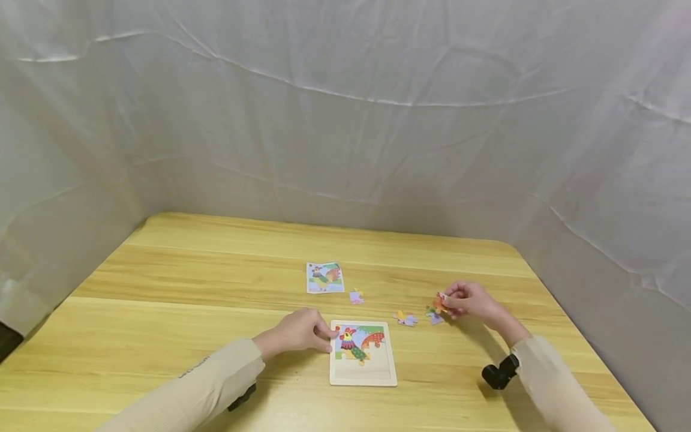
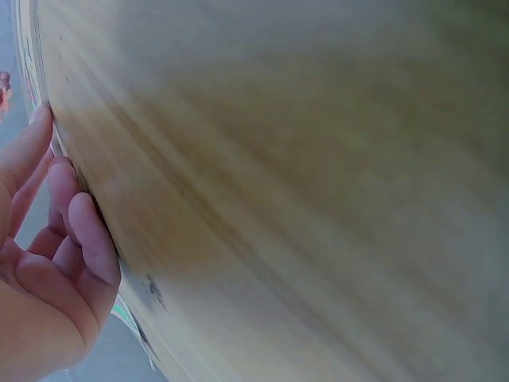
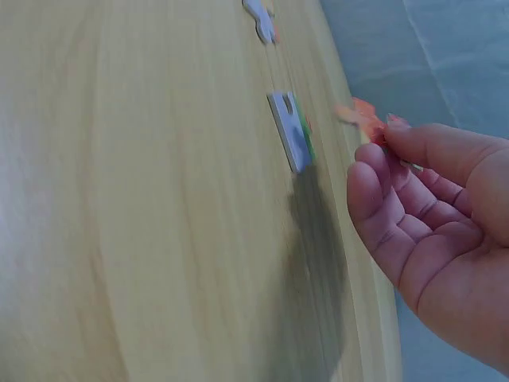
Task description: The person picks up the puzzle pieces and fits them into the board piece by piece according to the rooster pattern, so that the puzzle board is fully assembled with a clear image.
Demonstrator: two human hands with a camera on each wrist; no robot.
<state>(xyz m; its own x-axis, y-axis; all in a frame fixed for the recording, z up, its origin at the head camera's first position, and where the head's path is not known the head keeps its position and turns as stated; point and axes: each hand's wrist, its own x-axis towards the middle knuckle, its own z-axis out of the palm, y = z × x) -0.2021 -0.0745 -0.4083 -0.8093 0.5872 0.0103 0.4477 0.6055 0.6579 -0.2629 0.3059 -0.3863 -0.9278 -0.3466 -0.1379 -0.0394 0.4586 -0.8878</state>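
Note:
A wooden puzzle board [image 1: 363, 379] with a part-filled rooster picture lies on the table. My left hand [image 1: 300, 331] holds the board's left edge, thumb and index finger at the rim; in the left wrist view the left hand [image 2: 60, 263] has its other fingers curled by the table. Off to the right, my right hand [image 1: 471, 300] pinches an orange-red puzzle piece [image 3: 367, 121] between thumb and fingers, raised above the table. Below it lies a lilac-and-green piece [image 1: 435, 317]. Further left are yellow-and-lilac pieces [image 1: 406, 318], perhaps overlapping.
A printed rooster picture card [image 1: 325, 278] lies behind the board, and a lilac puzzle piece [image 1: 356, 297] sits near its lower right corner. Grey-white cloth [image 1: 345, 138] hangs around the wooden table [image 1: 216, 276] at the back and sides.

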